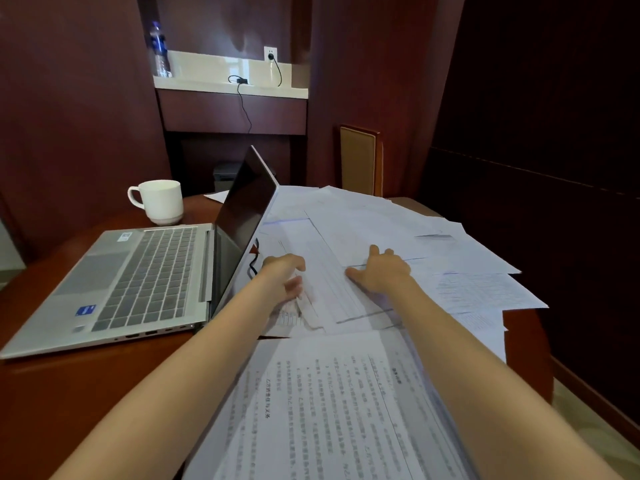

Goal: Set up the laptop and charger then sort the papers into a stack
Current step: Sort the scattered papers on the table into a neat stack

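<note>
An open silver laptop (138,271) sits on the left of the wooden table, its dark screen (247,206) facing left. Loose printed papers (381,230) lie scattered over the right half of the table. My left hand (285,277) curls around the left edge of one sheet (332,292) just right of the laptop lid. My right hand (379,270) lies flat with spread fingers on the same sheet. A black charger brick (242,80) rests on the back shelf, its cable (246,114) hanging down and its plug in the wall socket (270,54).
A white mug (161,201) stands behind the laptop. A water bottle (160,51) is on the left of the shelf. A large text page (332,410) lies nearest me. A chair back (360,161) rises beyond the table. Bare wood (104,393) shows at front left.
</note>
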Demonstrator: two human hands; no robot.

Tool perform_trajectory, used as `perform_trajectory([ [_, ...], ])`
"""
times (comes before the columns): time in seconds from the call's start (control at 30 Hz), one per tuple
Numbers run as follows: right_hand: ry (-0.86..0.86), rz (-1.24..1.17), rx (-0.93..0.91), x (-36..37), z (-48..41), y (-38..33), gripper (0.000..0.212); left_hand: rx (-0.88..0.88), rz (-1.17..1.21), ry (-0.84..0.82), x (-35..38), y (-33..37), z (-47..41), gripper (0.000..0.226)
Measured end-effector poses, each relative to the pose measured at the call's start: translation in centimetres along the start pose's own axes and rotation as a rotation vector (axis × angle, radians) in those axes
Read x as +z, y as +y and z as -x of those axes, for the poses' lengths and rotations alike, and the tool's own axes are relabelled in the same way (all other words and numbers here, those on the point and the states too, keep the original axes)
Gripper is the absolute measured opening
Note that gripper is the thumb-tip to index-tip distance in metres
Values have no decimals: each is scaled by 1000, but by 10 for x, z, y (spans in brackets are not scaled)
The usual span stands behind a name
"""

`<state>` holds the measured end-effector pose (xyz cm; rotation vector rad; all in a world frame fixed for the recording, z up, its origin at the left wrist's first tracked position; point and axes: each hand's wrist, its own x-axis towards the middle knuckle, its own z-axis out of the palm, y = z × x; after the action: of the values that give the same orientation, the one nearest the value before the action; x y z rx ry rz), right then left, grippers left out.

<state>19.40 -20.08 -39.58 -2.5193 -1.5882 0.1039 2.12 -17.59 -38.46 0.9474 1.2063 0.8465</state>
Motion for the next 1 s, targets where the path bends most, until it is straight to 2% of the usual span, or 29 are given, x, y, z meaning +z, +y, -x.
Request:
perform_trajectory([
  [0.1, 9, 135, 18, 2, -11, -14, 74, 19, -59, 18, 0, -1, -6, 37],
  [0.23, 72, 238, 27, 11, -21, -26, 51, 32, -178, 41, 9, 2, -9, 40],
  [0.33, 63, 184, 0, 12, -27, -27, 38, 9, -71, 5, 6, 3, -16, 35],
  [0.43, 3, 246, -36, 0, -28, -27, 45, -10, 5, -58, 0, 2, -24, 12],
  [0.53, -37, 286, -33, -6, -30, -31, 47, 23, -159, -131, 3, -7, -25, 3],
  [0.6, -47, 331, -45, -6, -35, -34, 40, 48, -282, -163, 4, -13, -27, 6],
  [0.73, -3, 424, -81, -7, -40, -33, 23, 66, -270, -249, 0, -15, -29, 18],
  [0.83, 67, 457, -124, 0, -36, -24, 25, 102, -270, -240, 0, -17, -30, 24],
  [0.9, 96, 434, -155, 4, -34, -17, 26, 110, -248, -228, 1, -17, -30, 22],
  [1.0, 168, 286, -81, -2, -31, -8, 22, 118, -200, -196, 1, -18, -32, 22],
])
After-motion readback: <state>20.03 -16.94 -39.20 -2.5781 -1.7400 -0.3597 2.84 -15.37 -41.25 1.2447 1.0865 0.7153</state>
